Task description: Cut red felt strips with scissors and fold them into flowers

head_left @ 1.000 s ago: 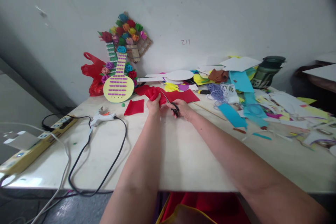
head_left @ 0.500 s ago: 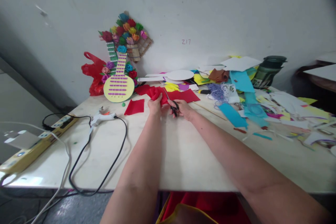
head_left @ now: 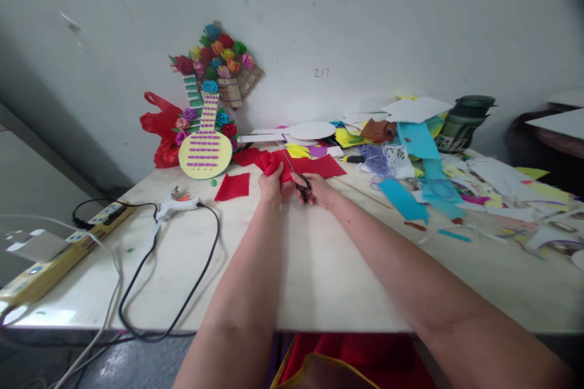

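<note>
Near the middle of the table, my left hand (head_left: 271, 183) is closed on a bunched piece of red crepe paper (head_left: 268, 161). My right hand (head_left: 319, 191) grips a pair of black-handled scissors (head_left: 303, 186), whose blades point up and left toward the red paper. More red crepe paper (head_left: 319, 166) lies flat just behind the scissors. A separate small red piece (head_left: 232, 186) rests on the table left of my left hand. Whether the blades touch the paper I cannot tell.
On the left lie a glue gun (head_left: 176, 205) with a looping black cord and a yellow power strip (head_left: 68, 249). A paper banjo shape (head_left: 205, 155) leans among paper flowers. Tangled yarn (head_left: 378, 161), blue strips (head_left: 404, 199), paper scraps and a dark bottle (head_left: 465, 123) crowd the right.
The whole view has shifted slightly. My left hand and the red paper, and my right hand with the scissors, keep nearly the same position.
</note>
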Demonstrator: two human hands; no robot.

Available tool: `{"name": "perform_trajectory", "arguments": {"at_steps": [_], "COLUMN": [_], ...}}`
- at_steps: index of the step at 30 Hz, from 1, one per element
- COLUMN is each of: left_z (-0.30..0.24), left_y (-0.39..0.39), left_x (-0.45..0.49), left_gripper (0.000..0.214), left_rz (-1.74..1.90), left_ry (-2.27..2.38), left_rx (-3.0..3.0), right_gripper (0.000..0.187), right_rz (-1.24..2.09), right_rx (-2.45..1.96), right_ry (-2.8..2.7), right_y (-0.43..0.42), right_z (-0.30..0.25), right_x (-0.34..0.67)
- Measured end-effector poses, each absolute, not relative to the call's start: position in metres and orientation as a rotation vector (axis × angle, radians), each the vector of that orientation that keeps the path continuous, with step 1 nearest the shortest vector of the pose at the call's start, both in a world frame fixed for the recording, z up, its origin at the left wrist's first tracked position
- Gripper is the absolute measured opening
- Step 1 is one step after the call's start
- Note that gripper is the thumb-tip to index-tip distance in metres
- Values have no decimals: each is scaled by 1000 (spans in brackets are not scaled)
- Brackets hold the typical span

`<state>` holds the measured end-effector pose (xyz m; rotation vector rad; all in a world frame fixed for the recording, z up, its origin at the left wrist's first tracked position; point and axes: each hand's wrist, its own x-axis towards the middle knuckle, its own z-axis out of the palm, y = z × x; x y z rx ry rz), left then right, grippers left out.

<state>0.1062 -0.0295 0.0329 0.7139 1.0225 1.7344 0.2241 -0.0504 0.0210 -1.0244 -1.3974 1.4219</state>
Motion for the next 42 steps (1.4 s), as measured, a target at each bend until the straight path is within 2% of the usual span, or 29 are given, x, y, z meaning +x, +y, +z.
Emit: {"name": "perform_trajectory", "arguments": {"at_steps": [19,29,42], "left_z": [27,24,33], "left_y": [-22,-18,-29], "left_x": [104,103,107], "left_gripper": [27,26,23], "left_rz": [1734,1729,1696], "left_ry": [1061,1062,971], "left_rx": [715,697,685], "right_gripper": [40,32,38], "right_rz": [1386,1364,1484], "right_rx": [-1019,-1043,-945], "right_ry": [-1372,-1368,-1333], "right_y": [-52,-50,-50], "right_z": [21,20,22], "right_x": [221,219,227]}}
